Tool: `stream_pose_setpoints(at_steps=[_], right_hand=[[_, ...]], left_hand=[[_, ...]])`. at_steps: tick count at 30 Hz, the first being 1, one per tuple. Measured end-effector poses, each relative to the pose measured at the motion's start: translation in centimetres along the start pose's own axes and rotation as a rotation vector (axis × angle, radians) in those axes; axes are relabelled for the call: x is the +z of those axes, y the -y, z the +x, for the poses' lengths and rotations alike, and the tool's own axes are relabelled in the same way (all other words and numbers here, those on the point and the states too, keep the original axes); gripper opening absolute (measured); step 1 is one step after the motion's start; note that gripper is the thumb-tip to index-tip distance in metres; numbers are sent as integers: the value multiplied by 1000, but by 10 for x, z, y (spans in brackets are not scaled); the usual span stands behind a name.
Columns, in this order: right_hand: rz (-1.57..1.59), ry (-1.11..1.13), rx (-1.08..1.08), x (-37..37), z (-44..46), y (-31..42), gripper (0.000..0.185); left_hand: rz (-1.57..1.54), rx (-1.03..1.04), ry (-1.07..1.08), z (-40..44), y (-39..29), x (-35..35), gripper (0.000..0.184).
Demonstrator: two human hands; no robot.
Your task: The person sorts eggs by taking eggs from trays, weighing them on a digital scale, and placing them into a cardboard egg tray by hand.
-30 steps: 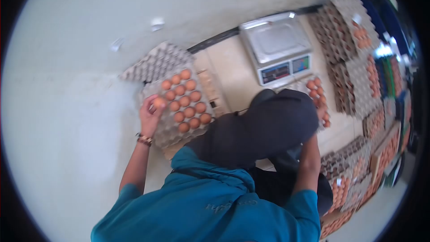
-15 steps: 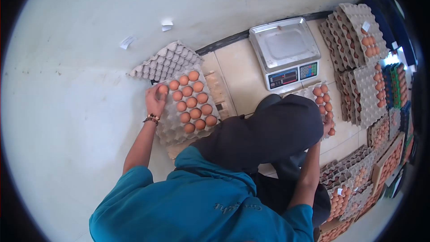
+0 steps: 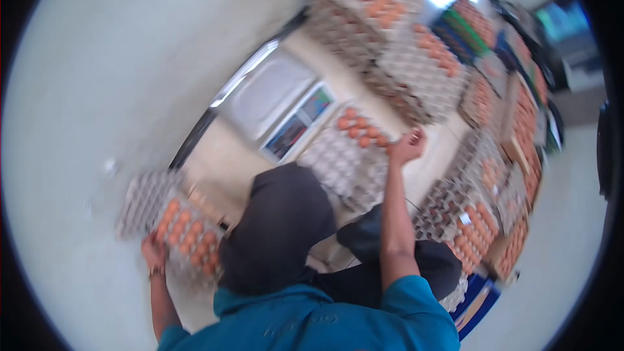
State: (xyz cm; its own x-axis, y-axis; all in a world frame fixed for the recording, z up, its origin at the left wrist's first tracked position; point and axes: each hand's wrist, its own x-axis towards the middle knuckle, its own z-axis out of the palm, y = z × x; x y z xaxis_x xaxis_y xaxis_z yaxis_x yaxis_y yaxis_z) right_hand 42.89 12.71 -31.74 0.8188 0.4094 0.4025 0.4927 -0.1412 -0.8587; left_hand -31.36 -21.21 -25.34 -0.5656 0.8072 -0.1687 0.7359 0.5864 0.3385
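Observation:
My left hand point(image 3: 154, 251) is at the outer edge of a grey egg tray point(image 3: 184, 276), its fingers curled around the corner spot beside the rows of brown eggs point(image 3: 188, 235); blur softens the fingertips, though an egg appears to be in them. Out to the right, my right hand point(image 3: 407, 147) is curled just past a second tray point(image 3: 333, 159), close to the eggs point(image 3: 359, 129) grouped at its far end. Whatever the right fingers enclose, if anything, is too blurred to make out.
Beyond my knee a weighing scale point(image 3: 266, 94) stands by the wall. Empty tray point(image 3: 148, 200) leans at the left. Tall stacks of trays point(image 3: 426, 75) line the right side, with more egg stacks point(image 3: 478, 237) beside my right arm and a blue crate point(image 3: 481, 302) near my leg.
My view has swung to the right and blurred. The right hand has moved off the eggs to the second tray's outer side; the left stays at the same tray corner.

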Motion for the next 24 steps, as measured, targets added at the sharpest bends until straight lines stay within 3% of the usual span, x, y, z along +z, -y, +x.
stream_pose_setpoints(at_steps=[1,4,5,7,9,11,12,16,20,23,24], right_hand=[[96,-57,-50,7,14,13,22],[295,-83,-44,26,66,51,22],[213,0,-51,34,90,62,24],[58,214,-108,61,138,66,29],[-158,372,-267,93,187,54,35],[-437,431,-480,124,225,31,39],[-519,467,-488,132,239,30,41],[-750,645,-538,160,281,19,45],[-796,779,-526,167,301,15,38],[-766,840,-466,160,311,27,36],[-581,826,-277,158,316,26,34]], left_hand=[[74,146,-30,-3,-1,-2,37],[4,10,16,-7,-28,-10,43],[-11,-15,22,-7,-34,-12,47],[149,336,-206,-18,-65,-21,50],[136,403,-445,-17,-93,-26,45],[552,610,-768,-14,-174,-47,26],[620,632,-864,-8,-206,-51,27],[569,652,-835,26,-285,-44,29],[490,718,-647,52,-341,-5,32],[409,752,-417,65,-378,35,34],[248,688,-299,65,-393,47,34]])
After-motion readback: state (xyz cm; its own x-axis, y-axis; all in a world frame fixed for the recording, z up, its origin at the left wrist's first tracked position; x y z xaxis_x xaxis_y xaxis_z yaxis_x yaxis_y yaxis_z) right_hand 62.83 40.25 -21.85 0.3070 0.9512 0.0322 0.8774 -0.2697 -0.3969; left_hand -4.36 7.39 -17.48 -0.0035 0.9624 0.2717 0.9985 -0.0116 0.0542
